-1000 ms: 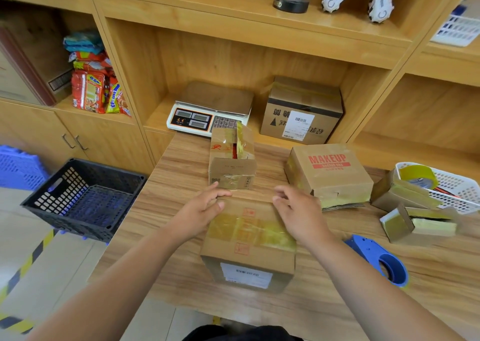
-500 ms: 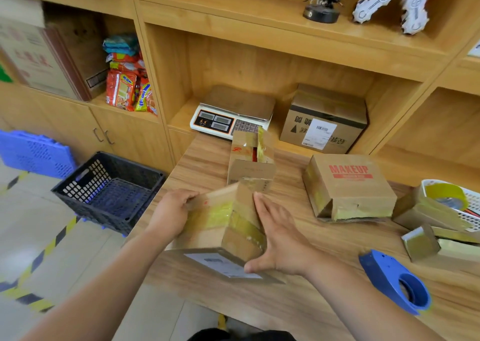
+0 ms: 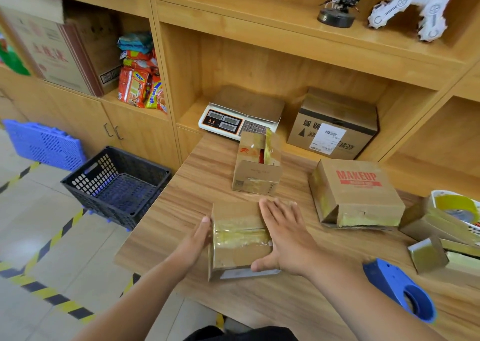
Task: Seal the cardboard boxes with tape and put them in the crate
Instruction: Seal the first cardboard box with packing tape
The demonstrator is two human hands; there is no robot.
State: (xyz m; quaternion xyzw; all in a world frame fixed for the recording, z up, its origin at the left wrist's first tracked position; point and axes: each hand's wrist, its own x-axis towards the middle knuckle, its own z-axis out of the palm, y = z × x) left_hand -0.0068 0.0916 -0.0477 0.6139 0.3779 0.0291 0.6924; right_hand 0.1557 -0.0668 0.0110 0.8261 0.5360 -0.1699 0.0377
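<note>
We see the taped cardboard box (image 3: pixel 237 252) resting near the front-left corner of the surface (image 3: pixel 285 304), set between both hands. A wide band of glossy yellowish tape runs from side to side across its brown top, wrinkled in places. A white label on the front face is too foreshortened to read. Our left hand (image 3: pixel 196 240) presses flat against the box's left side with its fingers straight. It is seen edge-on, so most of it is hard to make out. Our right hand (image 3: pixel 284 239) lies over the right side with straight, spread fingers and the thumb at the lower front edge, hiding that face. The black crate (image 3: pixel 114 182) stands on the floor beyond the left edge, well apart.
</note>
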